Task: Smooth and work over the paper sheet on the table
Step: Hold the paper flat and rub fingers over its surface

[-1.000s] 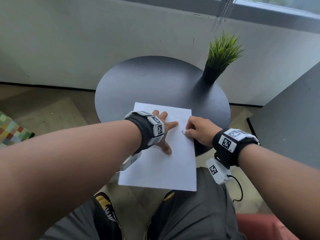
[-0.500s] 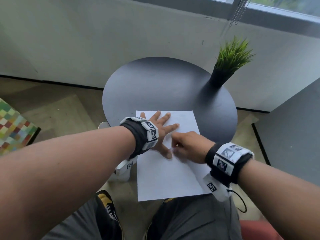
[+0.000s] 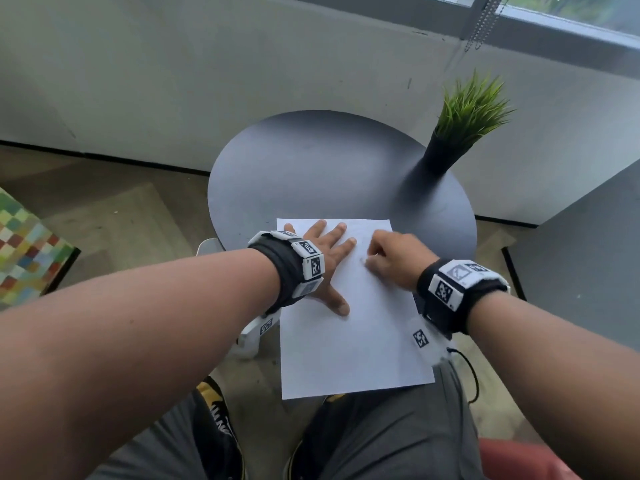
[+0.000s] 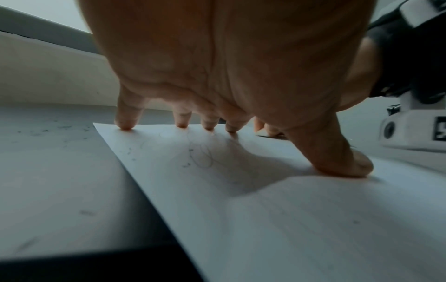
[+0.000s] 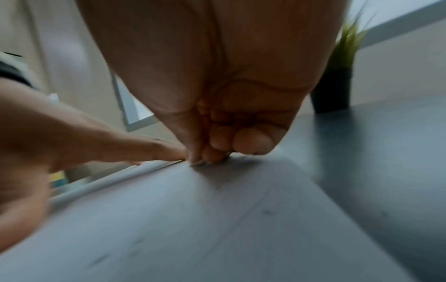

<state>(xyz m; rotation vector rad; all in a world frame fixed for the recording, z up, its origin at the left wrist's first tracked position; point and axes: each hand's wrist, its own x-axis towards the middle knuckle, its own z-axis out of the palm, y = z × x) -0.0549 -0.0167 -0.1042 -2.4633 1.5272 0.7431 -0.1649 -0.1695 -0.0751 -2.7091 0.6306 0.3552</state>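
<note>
Head view: left hand [image 3: 323, 261] pressing flat, fingers spread, on white paper sheet [image 3: 349, 341]; right hand [image 3: 393, 259] rubbing with curled fingers, gripping nothing; near overhanging half possibly creasing.

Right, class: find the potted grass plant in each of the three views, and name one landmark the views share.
Head view: the potted grass plant stands at the round table's far right edge, upper right of the picture.
Left wrist view: not in it.
Right wrist view: upper right, behind the right hand.
Shared landmark: the paper sheet, pressed flat by the left hand, shows in all three.
</note>
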